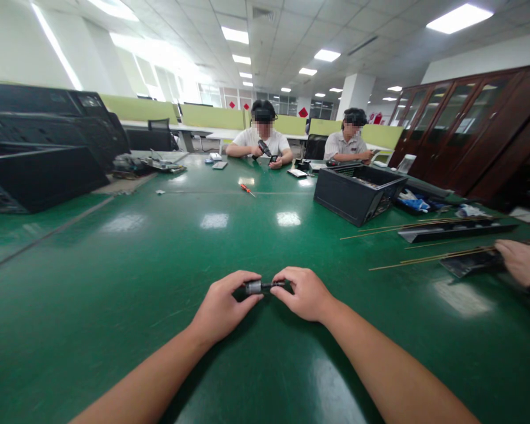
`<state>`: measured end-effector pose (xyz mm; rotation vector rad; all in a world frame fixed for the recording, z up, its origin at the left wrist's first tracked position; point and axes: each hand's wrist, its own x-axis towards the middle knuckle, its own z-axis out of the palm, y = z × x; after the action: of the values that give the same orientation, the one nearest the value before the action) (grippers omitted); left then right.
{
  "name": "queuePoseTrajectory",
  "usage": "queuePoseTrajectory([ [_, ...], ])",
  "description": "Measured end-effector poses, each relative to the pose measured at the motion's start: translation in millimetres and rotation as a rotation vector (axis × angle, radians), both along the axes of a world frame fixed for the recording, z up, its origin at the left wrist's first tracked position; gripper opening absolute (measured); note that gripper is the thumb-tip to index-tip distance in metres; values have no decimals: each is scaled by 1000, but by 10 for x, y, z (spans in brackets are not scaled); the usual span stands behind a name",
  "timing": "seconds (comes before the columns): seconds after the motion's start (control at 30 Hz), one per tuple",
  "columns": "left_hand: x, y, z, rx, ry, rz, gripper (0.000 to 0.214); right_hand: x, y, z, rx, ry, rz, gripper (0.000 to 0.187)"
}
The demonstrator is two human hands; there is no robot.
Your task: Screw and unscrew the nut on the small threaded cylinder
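Observation:
Between my two hands lies a small tool part point(255, 287), a grey and black metal cylinder with a thin dark shaft pointing right. It is held level, close above the green tabletop. My left hand point(223, 306) is closed on the thick cylinder end, thumb below and index finger above. The thin shaft's far end sits in a pinch of my right hand point(307, 294), between thumb and fingers. My fingertips cover both ends of the part, so its exact kind is unclear.
The green table point(168, 247) bears an orange screwdriver point(248, 189) farther off. A black computer case point(357, 191) stands at right, near thin rods point(393, 266) and another person's hand point(523, 262). More cases point(39, 159) are at left. Two people point(261, 144) sit across.

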<state>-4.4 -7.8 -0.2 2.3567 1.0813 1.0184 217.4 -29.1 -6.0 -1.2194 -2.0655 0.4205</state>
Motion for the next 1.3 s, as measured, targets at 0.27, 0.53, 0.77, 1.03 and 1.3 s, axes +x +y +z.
queuePoseTrajectory([
  [0.27,-13,16,-22,15,-2,16,25,10,1,13,-3,10,-11,11],
  [0.53,-20,22,-29,23,-23,29,25,18,7,19,-4,7,-25,10],
  [0.77,-23,30,-37,4,-19,35,26,18,10,9,3,14,-48,10],
  [1.03,-28,28,-27,-24,-29,51,28,25,12,13,6,17,-63,11],
  [1.3,-23,28,-9,-50,-46,66,28,24,-6,32,-26,56,-85,11],
])
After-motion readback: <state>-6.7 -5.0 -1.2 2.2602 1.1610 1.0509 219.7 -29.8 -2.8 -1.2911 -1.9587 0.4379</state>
